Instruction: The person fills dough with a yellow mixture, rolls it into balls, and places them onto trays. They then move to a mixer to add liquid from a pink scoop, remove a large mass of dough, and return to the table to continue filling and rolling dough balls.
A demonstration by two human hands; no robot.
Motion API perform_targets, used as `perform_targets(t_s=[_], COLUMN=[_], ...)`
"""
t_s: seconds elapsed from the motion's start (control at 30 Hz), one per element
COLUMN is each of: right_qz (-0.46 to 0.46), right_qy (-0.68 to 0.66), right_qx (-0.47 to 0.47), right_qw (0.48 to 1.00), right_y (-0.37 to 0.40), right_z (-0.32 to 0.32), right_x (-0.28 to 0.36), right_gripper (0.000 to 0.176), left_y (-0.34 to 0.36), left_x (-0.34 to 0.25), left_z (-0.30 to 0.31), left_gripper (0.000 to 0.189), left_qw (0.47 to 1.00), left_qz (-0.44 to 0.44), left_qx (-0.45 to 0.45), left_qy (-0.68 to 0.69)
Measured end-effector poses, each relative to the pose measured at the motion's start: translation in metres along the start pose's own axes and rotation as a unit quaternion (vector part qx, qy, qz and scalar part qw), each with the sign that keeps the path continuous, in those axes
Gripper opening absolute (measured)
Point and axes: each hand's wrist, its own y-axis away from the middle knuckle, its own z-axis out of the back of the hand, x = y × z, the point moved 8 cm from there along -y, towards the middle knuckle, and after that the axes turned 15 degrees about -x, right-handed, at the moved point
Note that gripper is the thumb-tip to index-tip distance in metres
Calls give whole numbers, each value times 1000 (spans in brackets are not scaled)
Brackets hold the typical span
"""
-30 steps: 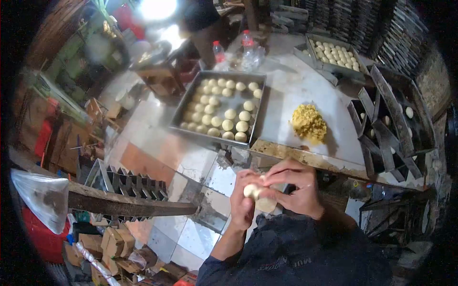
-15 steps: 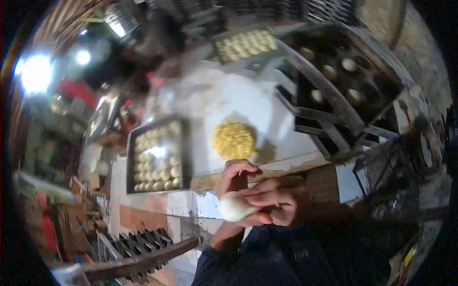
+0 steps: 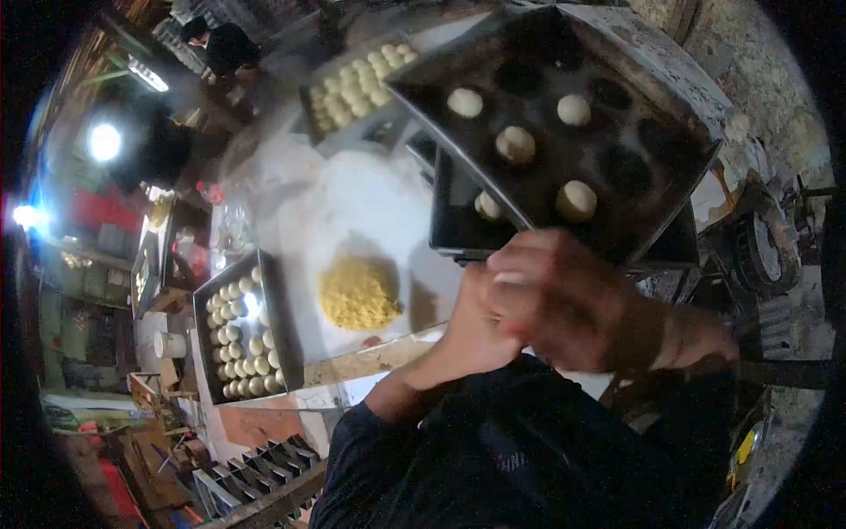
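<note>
My left hand (image 3: 476, 331) and my right hand (image 3: 564, 295) are pressed together near the front edge of a dark baking tray (image 3: 608, 66). Their fingers are closed round something that I cannot make out, and the right hand is blurred by motion. Several pale dough balls (image 3: 515, 145) lie spaced apart in that tray. To the left of the hands a heap of yellow crumbly filling (image 3: 357, 293) sits on the white work table (image 3: 397, 198).
A tray full of dough balls (image 3: 285, 339) stands at the table's left edge, another tray (image 3: 304, 110) at the back. Under the dark tray is a second tray (image 3: 449, 212). Metal racks (image 3: 256, 476) stand at the lower left. People (image 3: 231, 53) are at the upper left.
My view has turned to the right. My hands have moved closer to the dark tray and come together. The white dough ball that showed between them is out of sight.
</note>
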Motion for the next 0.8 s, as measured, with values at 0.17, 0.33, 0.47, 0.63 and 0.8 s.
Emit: perform_targets(t_s=[0.17,0.33,0.47,0.63,0.8], right_qz=[-186,-167,-235,-206,-100], right_qy=[-23,250,310,357,362], right_qx=[-51,95,188,55,-111], right_qw=[981,949,902,910,920], right_y=[-38,-43,17,-55,-100], right_z=[34,-3,-40,22,57], right_x=[-148,-356,-380,-376,-279], right_gripper=[23,35,51,52,41], left_y=[-16,13,65,161,238], left_x=[-1,-6,7,78,132], left_z=[31,98,177,255,445], left_gripper=[46,49,39,41,33], left_qw=[996,983,983,975,914], left_qz=[80,66,25,-34,141], left_qx=[-3,-132,-166,-43,-193], left_qy=[45,110,78,-214,-329])
